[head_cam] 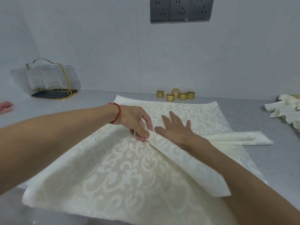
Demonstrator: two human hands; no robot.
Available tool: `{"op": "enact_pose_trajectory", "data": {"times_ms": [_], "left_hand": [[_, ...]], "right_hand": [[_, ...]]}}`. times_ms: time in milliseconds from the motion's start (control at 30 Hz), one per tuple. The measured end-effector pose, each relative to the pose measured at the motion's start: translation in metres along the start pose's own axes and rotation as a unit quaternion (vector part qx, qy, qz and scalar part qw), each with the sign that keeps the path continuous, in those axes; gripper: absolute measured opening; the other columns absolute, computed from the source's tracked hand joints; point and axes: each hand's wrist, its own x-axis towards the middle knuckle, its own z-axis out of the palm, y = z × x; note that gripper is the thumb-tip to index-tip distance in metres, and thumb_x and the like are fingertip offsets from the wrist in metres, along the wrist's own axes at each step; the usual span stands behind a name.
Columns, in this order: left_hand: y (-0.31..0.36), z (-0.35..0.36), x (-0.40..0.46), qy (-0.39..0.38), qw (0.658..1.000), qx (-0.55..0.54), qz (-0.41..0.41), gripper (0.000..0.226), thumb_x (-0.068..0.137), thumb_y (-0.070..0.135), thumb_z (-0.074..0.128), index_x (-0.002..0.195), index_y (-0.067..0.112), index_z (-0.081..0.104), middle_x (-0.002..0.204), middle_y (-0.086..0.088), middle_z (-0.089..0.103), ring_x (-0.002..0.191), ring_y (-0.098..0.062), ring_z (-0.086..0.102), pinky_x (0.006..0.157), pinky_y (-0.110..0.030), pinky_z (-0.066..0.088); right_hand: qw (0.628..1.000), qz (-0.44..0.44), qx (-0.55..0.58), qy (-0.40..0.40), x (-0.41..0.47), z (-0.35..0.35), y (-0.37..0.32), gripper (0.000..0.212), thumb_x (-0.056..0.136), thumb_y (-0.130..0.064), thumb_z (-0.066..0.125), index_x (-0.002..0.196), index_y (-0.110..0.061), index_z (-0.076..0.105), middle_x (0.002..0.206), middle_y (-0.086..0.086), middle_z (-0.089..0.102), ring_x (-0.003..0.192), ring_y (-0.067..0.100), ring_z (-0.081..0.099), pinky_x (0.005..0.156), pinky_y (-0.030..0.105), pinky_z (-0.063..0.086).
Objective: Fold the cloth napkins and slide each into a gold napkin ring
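A large cream napkin [123,172] with a swirl pattern lies spread on the grey counter [279,159]. My left hand [136,122], with a red cord at the wrist, pinches a raised fold of the cloth near its middle. My right hand [177,127] lies flat with straight fingers on the napkin just beyond that fold, and the lifted flap drapes over my right wrist. Several gold napkin rings [176,95] stand in a cluster at the back of the counter, beyond the napkin.
A gold wire rack [52,78] holding clear glasses stands at the back left. A pink cloth [5,107] lies at the left edge. A heap of cream napkins [285,109] sits at the right edge. Dark wall sockets [181,9] are above.
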Motion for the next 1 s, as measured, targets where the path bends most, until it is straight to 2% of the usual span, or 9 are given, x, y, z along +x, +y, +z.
{"op": "enact_pose_trajectory", "data": {"times_ms": [100,167,233,300,433,533,633,800,1000], "left_hand": [[-0.013,0.004,0.007,0.041,0.999,0.003,0.035,0.025,0.083,0.031,0.081,0.105,0.022,0.072,0.084,-0.006,0.076,0.076,-0.016,0.067,0.084,-0.036,0.055],[-0.020,0.006,0.012,0.059,0.997,0.000,0.054,0.020,0.082,0.039,0.081,0.098,0.029,0.073,0.078,-0.003,0.072,0.075,-0.013,0.065,0.083,-0.034,0.054],[-0.021,0.008,0.014,0.066,0.996,0.006,0.067,0.013,0.083,0.043,0.078,0.090,0.032,0.074,0.075,0.001,0.069,0.072,-0.010,0.062,0.078,-0.029,0.052],[-0.020,0.008,0.016,0.066,0.995,0.015,0.067,0.014,0.084,0.046,0.076,0.087,0.033,0.075,0.077,0.003,0.072,0.070,-0.010,0.063,0.077,-0.028,0.052],[-0.017,0.006,0.023,0.064,0.996,0.044,0.036,0.025,0.079,0.053,0.077,0.088,0.030,0.077,0.084,0.001,0.076,0.074,-0.012,0.064,0.084,-0.034,0.053],[-0.009,0.003,0.031,0.056,0.995,0.076,-0.015,0.030,0.074,0.051,0.080,0.085,0.023,0.077,0.076,-0.002,0.069,0.068,-0.017,0.055,0.064,-0.038,0.048],[0.004,0.000,0.037,0.049,0.990,0.107,-0.074,0.032,0.075,0.043,0.079,0.081,0.013,0.073,0.063,0.004,0.060,0.051,-0.014,0.051,0.051,-0.023,0.041],[0.016,-0.002,0.045,0.039,0.985,0.114,-0.126,0.031,0.073,0.041,0.083,0.079,0.015,0.068,0.072,0.003,0.067,0.065,-0.018,0.063,0.064,-0.029,0.047],[0.029,0.002,0.042,0.039,0.979,0.140,-0.142,0.030,0.075,0.039,0.082,0.082,0.015,0.066,0.081,-0.001,0.072,0.071,-0.021,0.070,0.071,-0.032,0.051]], "right_hand": [[0.986,-0.029,0.164,0.004,-0.008,-0.020,0.008,0.056,0.102,-0.046,0.048,0.155,-0.032,0.038,0.169,-0.005,0.017,0.155,0.014,0.014,0.124,0.044,0.009],[0.962,-0.070,0.264,0.028,-0.018,-0.036,0.018,0.031,0.100,-0.030,0.061,0.130,-0.028,0.066,0.145,-0.010,0.055,0.136,0.008,0.048,0.106,0.027,0.034],[0.957,-0.068,0.275,0.068,-0.025,-0.052,0.030,0.012,0.097,-0.024,0.068,0.103,-0.023,0.077,0.113,-0.011,0.074,0.106,0.005,0.067,0.091,0.023,0.044],[0.973,-0.032,0.224,0.051,-0.028,-0.066,0.040,0.013,0.095,-0.027,0.070,0.093,-0.017,0.078,0.099,-0.007,0.077,0.084,0.009,0.068,0.080,0.028,0.047],[0.996,0.026,0.059,-0.065,-0.037,-0.074,0.045,0.036,0.088,-0.050,0.066,0.086,-0.014,0.066,0.084,-0.012,0.064,0.081,0.012,0.057,0.085,0.032,0.047],[0.996,0.032,0.019,-0.085,-0.034,-0.074,0.038,0.030,0.088,-0.048,0.068,0.082,-0.019,0.064,0.078,-0.016,0.059,0.077,0.010,0.055,0.084,0.030,0.046],[0.989,0.041,-0.048,-0.136,-0.026,-0.081,0.025,0.038,0.089,-0.051,0.068,0.077,-0.018,0.056,0.080,-0.004,0.059,0.073,0.020,0.051,0.076,0.032,0.042],[0.979,0.058,-0.160,-0.112,-0.020,-0.076,0.006,0.034,0.089,-0.048,0.064,0.102,-0.017,0.067,0.105,0.003,0.072,0.091,0.023,0.068,0.083,0.037,0.053],[0.930,0.015,-0.367,-0.029,-0.032,-0.063,-0.032,0.016,0.101,-0.025,0.055,0.110,-0.012,0.053,0.091,0.000,0.050,0.084,0.024,0.053,0.071,0.034,0.038]]}}
